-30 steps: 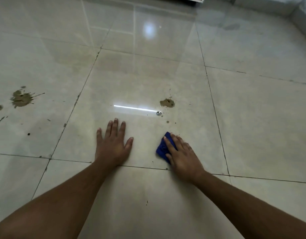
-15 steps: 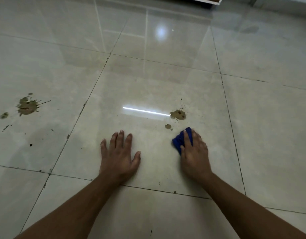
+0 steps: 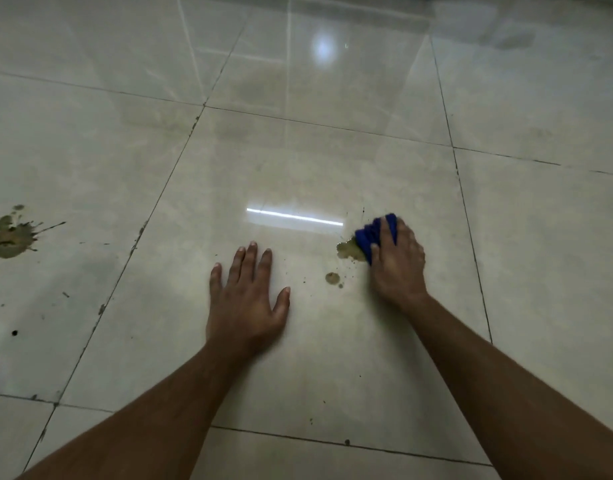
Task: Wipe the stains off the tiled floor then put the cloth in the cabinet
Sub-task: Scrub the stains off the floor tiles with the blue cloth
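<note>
So I'm watching this through the head cam, looking down at a glossy tiled floor [image 3: 332, 161], pale beige tiles with dark grout lines. The right hand [image 3: 397, 261] is pressed down on a blue cloth [image 3: 371, 235], fingers curled over the top of it, so the cloth is bunched up under the palm and fingers with only its far and left edges poking out. The cloth sits right on top of a brownish-green stain [image 3: 348, 250]; a smeary part of that stain sticks out on the left side of the cloth, touching it. Just below that there's a smaller round spot [image 3: 332, 278] with a few tiny specks around it, near the hand but not under it. The left hand [image 3: 246, 299] is flat on the same tile, fingers spread, palm down, holding nothing, sitting a bit apart from the cloth. Way over on the left edge of the view, on the next tile across a grout line, there's a bigger splat [image 3: 9, 237] with streaks shooting off to the right, well apart from both hands. A bright light strip reflection [image 3: 294, 217] lies on the tile between the two hands, a bit further out.
</note>
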